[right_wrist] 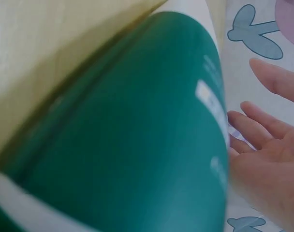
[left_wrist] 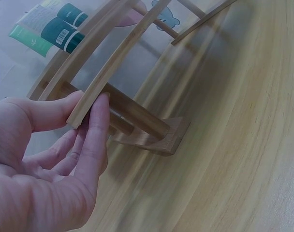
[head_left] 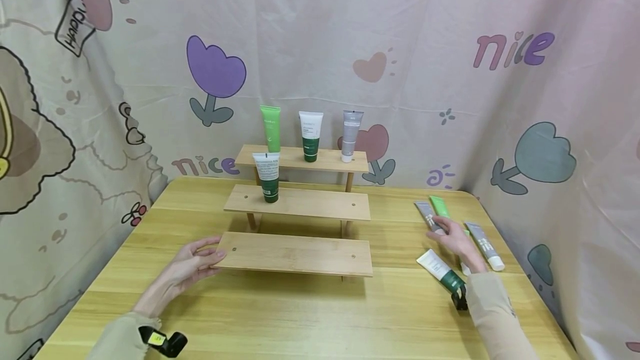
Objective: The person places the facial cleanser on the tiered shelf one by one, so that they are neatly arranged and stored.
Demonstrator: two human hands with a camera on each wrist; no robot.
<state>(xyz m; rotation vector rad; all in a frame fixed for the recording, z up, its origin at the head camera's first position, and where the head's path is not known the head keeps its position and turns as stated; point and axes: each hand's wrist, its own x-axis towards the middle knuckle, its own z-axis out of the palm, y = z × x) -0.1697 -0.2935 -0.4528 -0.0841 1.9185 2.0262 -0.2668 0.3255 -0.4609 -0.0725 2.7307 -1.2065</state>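
Observation:
My left hand (head_left: 187,264) pinches the left end of the lowest board of a three-tier wooden display stand (head_left: 300,253), thumb above and fingers beneath. In the left wrist view the left hand (left_wrist: 55,159) grips the board's corner (left_wrist: 96,92). My right hand (head_left: 457,240) is over the loose tubes on the right, its fingertips at a grey tube (head_left: 427,214); whether they touch it is unclear. In the right wrist view the right hand (right_wrist: 268,140) has its thumb apart from the fingers, and a white-and-green tube (right_wrist: 127,121) fills the foreground.
On the top tier stand a green tube (head_left: 271,129), a white-and-green tube (head_left: 310,138) and a grey tube (head_left: 351,136). The middle tier holds another white-and-green tube (head_left: 269,179). Around the right hand lie a green tube (head_left: 439,207), a grey tube (head_left: 485,246) and a white-and-green tube (head_left: 440,271).

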